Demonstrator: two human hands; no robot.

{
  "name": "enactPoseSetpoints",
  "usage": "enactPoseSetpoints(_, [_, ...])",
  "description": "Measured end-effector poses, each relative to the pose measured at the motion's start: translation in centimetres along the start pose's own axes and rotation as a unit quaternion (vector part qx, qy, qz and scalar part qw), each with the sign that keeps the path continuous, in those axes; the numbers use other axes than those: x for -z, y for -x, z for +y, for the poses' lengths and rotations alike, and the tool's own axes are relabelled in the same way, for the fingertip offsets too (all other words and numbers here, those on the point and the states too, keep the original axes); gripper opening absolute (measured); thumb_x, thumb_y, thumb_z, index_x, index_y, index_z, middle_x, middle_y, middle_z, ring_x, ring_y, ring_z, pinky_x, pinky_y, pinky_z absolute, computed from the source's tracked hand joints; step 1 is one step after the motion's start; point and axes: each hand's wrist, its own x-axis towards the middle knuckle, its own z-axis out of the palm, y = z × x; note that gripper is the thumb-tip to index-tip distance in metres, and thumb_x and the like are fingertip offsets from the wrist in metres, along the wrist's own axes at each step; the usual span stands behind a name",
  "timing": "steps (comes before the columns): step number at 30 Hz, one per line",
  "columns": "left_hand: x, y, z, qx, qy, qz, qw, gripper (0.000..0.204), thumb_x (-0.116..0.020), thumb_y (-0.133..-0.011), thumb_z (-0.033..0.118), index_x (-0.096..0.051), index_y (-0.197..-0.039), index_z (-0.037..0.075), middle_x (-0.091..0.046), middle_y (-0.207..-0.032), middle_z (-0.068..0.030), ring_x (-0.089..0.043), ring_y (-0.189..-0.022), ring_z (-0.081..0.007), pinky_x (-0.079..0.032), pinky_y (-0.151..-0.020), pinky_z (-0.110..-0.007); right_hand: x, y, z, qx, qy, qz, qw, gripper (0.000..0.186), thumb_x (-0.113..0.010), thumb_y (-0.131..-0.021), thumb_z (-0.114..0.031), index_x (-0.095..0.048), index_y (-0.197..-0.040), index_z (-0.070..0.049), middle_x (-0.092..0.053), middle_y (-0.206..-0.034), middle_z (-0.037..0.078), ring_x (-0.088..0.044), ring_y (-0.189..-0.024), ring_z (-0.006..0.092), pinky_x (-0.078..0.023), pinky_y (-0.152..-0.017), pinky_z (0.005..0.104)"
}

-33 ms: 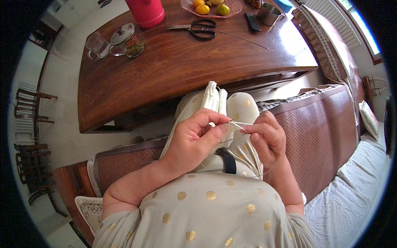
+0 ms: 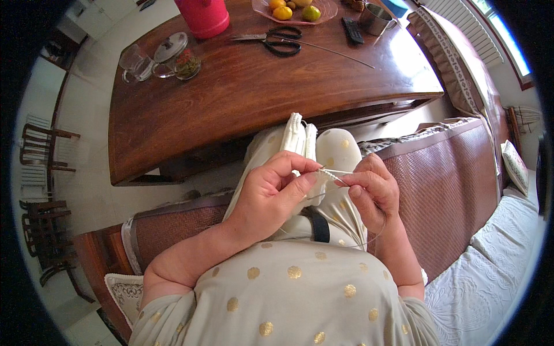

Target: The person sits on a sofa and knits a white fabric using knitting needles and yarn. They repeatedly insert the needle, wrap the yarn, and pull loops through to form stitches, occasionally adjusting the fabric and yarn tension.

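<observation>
White knitting (image 2: 330, 174) stretches between pinching fingers (image 2: 303, 184)

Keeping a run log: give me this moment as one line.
left hand: pinching white knitting | right hand: pinching it too | black-handled scissors: on table

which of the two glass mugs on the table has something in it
The right-hand glass mug, nearer the pink container: greenish contents show in its bottom and a lid tops it, while the left glass mug looks clear.
</observation>
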Motion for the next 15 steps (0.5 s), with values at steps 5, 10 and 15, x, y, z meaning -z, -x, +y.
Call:
enactPoseSetpoints(5, [-0.2,0.0,0.0,-0.021,-0.012,0.008,1.0,0.014,-0.056,-0.092,0.007,-0.061,-0.103,0.001,-0.058,-0.093,0.0005,-0.052,-0.079,-0.0024,-0.044,-0.068,-0.018,0.0,-0.1,0.0,-0.036,-0.06,-0.004,0.997,0.014,-0.058,-0.082,-0.008,-0.068,-0.089,-0.003,-0.055,-0.073,0.006,-0.052,-0.068,0.019,-0.041,-0.064,0.0296])
enactPoseSetpoints(10, [-0.3,0.2,0.1,-0.055,-0.059,0.012,0.997,0.016,-0.056,-0.092,0.006,-0.061,-0.105,0.0,-0.06,-0.093,-0.0005,-0.053,-0.08,-0.0037,-0.045,-0.07,-0.018,-0.2,0.2,0.7,-0.08,-0.165,0.0,0.983,0.017,-0.054,-0.085,-0.01,-0.068,-0.089,-0.002,-0.057,-0.075,0.007,-0.052,-0.069,0.0178,-0.041,-0.065,0.0284])
enactPoseSetpoints(15, [-0.2,0.3,1.2,0.068,0.024,-0.032,0.997,0.019,-0.054,-0.093,0.006,-0.059,-0.11,0.001,-0.062,-0.094,0.0006,-0.054,-0.085,-0.005,-0.044,-0.076,-0.019,0.4,0.3,0.9,-0.084,-0.174,-0.035,0.981,0.015,-0.055,-0.083,-0.009,-0.068,-0.089,-0.003,-0.057,-0.075,0.007,-0.052,-0.07,0.0183,-0.041,-0.065,0.0289])
